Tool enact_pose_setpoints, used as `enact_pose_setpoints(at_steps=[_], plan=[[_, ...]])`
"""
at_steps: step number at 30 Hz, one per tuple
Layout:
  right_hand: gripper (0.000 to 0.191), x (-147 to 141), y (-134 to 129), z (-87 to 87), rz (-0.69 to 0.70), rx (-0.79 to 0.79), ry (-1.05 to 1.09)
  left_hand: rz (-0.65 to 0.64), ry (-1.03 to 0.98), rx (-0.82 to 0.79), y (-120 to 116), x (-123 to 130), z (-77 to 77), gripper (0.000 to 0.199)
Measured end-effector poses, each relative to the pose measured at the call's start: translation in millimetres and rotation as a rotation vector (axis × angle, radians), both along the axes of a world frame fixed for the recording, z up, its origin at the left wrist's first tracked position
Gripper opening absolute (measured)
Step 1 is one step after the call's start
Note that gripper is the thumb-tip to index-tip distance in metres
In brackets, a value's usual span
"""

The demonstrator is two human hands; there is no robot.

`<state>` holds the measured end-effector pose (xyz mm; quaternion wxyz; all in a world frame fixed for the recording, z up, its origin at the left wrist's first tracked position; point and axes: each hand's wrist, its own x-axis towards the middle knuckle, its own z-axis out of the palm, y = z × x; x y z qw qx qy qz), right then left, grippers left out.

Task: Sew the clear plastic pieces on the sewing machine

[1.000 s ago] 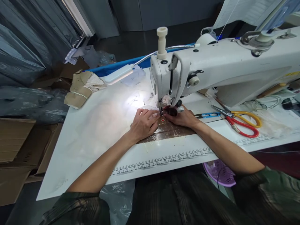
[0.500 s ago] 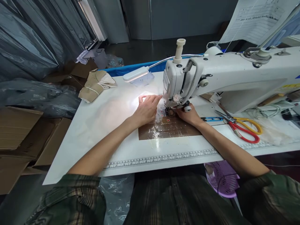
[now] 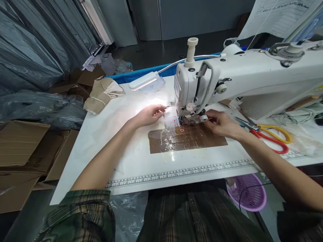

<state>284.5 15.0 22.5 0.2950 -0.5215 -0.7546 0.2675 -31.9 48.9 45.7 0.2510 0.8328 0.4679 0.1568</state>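
A white sewing machine (image 3: 194, 87) stands at the right, its needle area over a shiny brown plate (image 3: 186, 137) on the white table. Left of the needle, my left hand (image 3: 150, 115) is closed in a pinch under bright lamp light; what it pinches is too small to name. My right hand (image 3: 219, 123) is just right of the presser foot, thumb and fingers closed near the machine's white knob (image 3: 203, 118). A thin thread seems to run between the needle area and this hand. Small red marks show on the plate beside the needle.
Red-handled scissors (image 3: 271, 143) and a yellow-handled pair (image 3: 276, 131) lie right of my right hand. A lamp (image 3: 143, 80) hangs behind my left hand. A tied fabric bundle (image 3: 101, 95) lies at the back left; cardboard boxes (image 3: 22, 144) stand left. A purple basket (image 3: 248, 193) is below.
My left hand has moved a little left, away from the needle. My right hand has come out to the right from behind the machine head. The view has shifted slightly.
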Motion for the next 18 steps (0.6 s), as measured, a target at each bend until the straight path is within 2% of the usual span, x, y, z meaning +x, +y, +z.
enact_pose_setpoints(at_steps=[2, 4, 6, 9, 12, 15, 17, 18], plan=[[0.027, 20, -13, 4.4, 0.054, 0.111, -0.101, 0.066, 0.100, 0.240, -14, 5, 7.2, 0.026], [0.031, 43, -22, 4.5, 0.049, 0.201, -0.214, 0.070, 0.157, 0.359, -29, 14, 9.5, 0.022], [0.031, 63, -26, -0.2, -0.025, 0.216, -0.325, 0.045, 0.198, 0.358, -42, 25, 4.7, 0.027], [0.026, 81, -26, -10.4, -0.050, 0.174, -0.433, 0.028, 0.289, 0.340, -51, 40, -12.0, 0.035], [0.026, 80, -27, -14.6, -0.025, 0.236, -0.456, 0.028, 0.399, 0.427, -55, 47, -26.6, 0.028], [0.026, 62, -35, -11.3, -0.074, 0.296, -0.354, 0.003, 0.440, 0.537, -67, 45, -30.3, 0.034], [0.025, 45, -45, -8.7, -0.114, 0.180, -0.139, -0.028, 0.391, 0.576, -80, 42, -28.7, 0.035], [0.027, 35, -50, -7.9, -0.106, 0.038, -0.007, -0.038, 0.355, 0.581, -87, 40, -27.9, 0.034]])
